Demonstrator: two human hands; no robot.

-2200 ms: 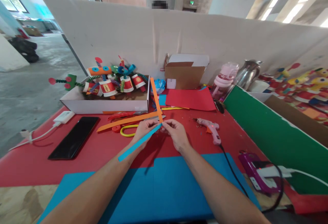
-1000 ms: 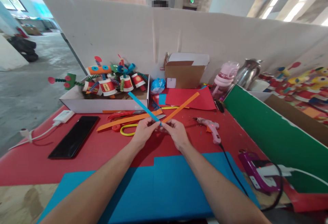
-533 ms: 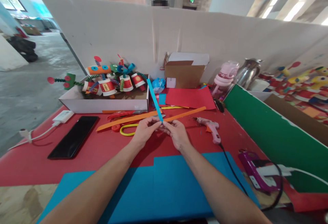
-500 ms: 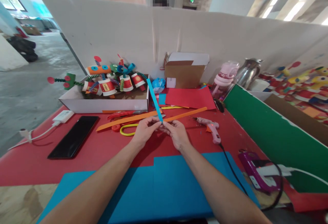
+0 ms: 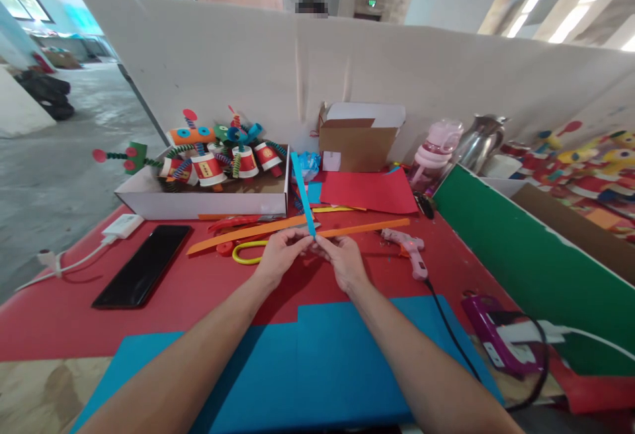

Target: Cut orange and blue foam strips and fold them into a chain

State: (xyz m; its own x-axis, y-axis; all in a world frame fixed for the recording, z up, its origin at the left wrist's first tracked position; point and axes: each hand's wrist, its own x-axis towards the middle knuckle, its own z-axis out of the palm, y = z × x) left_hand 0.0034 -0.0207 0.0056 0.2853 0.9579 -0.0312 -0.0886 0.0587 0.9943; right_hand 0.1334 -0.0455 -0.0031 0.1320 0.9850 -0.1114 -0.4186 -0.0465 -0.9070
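Note:
A blue paper strip (image 5: 303,192) rises from my fingertips and leans slightly left. From the same spot an orange paper strip (image 5: 370,227) runs off to the right, so the two strips meet at one end. My left hand (image 5: 282,257) is closed in a pinch at that joint. Closed as well, my right hand (image 5: 343,259) pinches the joint from the other side, its fingertips close to my left ones. The fingers partly hide how the ends overlap. Just beyond my left hand lie a longer orange strip (image 5: 238,234) and scissors with a yellow handle (image 5: 241,253).
A pink glue gun (image 5: 407,246) lies to the right, its black cord crossing blue sheets (image 5: 342,368). A white box (image 5: 208,206) holds several paper-cup figures. A phone (image 5: 143,265) lies at left. Red paper (image 5: 370,190), a pink bottle (image 5: 434,149) and a green box (image 5: 536,262) stand farther out.
The blue strip has swung a little to the right and stands more upright. The orange strip's far end has tipped lower and reaches slightly farther right. Both hands keep almost the same place.

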